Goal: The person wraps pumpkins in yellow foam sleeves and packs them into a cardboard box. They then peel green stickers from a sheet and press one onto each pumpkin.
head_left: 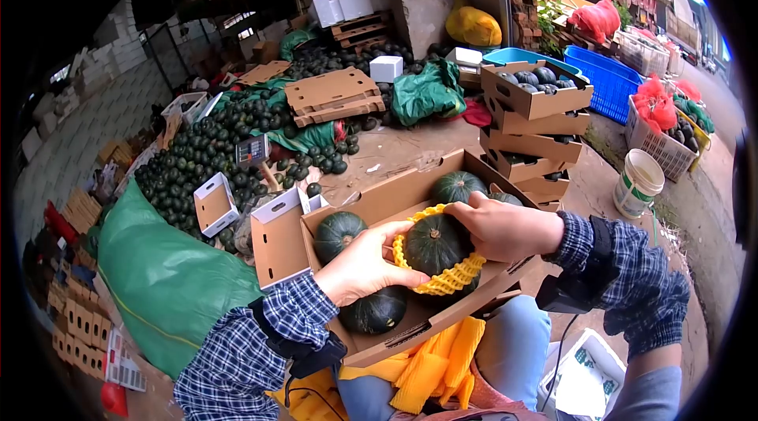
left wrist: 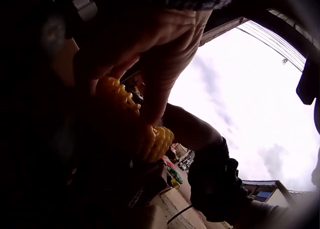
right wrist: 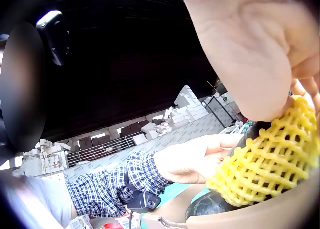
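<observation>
A dark green pumpkin (head_left: 434, 246) sits partly inside a yellow foam net (head_left: 452, 279), its top side bare, over an open cardboard box (head_left: 369, 212). My left hand (head_left: 365, 265) grips the net's left side, thumb along the near edge and fingers at the far edge. On the other side, my right hand (head_left: 505, 230) curls its fingers over the net's far right rim, against the pumpkin. The right wrist view shows the net (right wrist: 270, 159) stretched around the pumpkin between both hands. Other pumpkins (head_left: 341, 233) lie in the box around it. The left wrist view is mostly dark.
Stacked cardboard boxes (head_left: 533, 133) with pumpkins stand to the right, near a white bucket (head_left: 638, 184) and a blue crate (head_left: 604, 81). A pumpkin heap (head_left: 205, 144) and a green sack (head_left: 170, 271) lie left. Yellow foam nets (head_left: 442, 362) rest on the lap.
</observation>
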A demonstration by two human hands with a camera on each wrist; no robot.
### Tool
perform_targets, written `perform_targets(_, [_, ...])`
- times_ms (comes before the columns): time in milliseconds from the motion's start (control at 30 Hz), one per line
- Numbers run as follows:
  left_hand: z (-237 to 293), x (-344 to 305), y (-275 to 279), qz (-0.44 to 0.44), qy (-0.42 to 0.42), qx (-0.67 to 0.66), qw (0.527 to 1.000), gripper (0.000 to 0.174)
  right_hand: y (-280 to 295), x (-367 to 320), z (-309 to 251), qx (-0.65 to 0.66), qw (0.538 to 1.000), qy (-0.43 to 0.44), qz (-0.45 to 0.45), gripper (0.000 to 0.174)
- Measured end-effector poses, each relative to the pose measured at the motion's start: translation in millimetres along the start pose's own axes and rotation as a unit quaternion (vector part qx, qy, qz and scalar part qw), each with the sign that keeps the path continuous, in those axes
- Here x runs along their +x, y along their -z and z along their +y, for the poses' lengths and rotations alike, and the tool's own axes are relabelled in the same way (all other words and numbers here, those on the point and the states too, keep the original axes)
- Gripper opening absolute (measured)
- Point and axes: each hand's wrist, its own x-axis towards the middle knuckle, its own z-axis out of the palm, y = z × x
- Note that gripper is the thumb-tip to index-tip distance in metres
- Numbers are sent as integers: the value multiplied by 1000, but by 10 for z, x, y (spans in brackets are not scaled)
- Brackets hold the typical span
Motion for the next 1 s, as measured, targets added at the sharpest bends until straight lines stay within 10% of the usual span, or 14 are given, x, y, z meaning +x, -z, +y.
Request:
perform_targets(467, [-50,140,113,-81,6,-17,997,82,-176,-103,83,42,994,19,100,63])
perform_targets(533, [-22,90,132,-84,-32,88,992,100,-65,-123,-16,379,914,-135,58,59])
perform_targets(733, [39,238,477,25,-148,239,959,118,65,228,35,668,688,-226,170,46])
perform_targets(867, [29,439,584,82,-178,463,864,113,-100,566,184,682,668,-291,64,43])
perform_targets(1000, [-26,549,472,-48,45,648,759,115,-232,592,280,634,728,-238,109,41])
